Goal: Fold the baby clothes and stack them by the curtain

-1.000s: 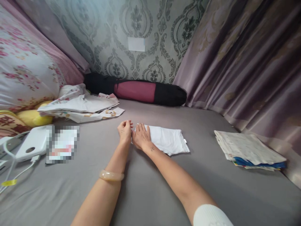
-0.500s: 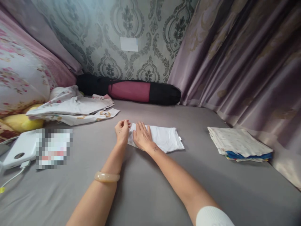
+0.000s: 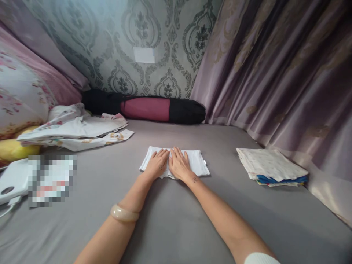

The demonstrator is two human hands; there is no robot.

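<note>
A folded white cloth point(image 3: 197, 164), perhaps a garment, lies flat on the grey bed sheet point(image 3: 176, 216), with a small white tag at its right edge. My left hand point(image 3: 158, 163) rests palm down on its left half, fingers stretched out. Close beside it, my right hand point(image 3: 179, 164) lies flat on the middle of the cloth, fingers slightly spread. Neither hand grips anything; both press on the top layer. The hands hide the cloth's centre.
To the right sits a stack of folded clothes point(image 3: 272, 163). A rumpled white patterned garment point(image 3: 82, 128) lies at the left, near a white power bank point(image 3: 16, 179) with a cable and a blurred-out item point(image 3: 52, 181). A black and maroon long bag point(image 3: 145, 108) lies along the wall.
My left hand has gone from closed fingers at the cloth's left edge to lying flat on top of it. The right hand stays flat on the cloth. The view has shifted slightly.
</note>
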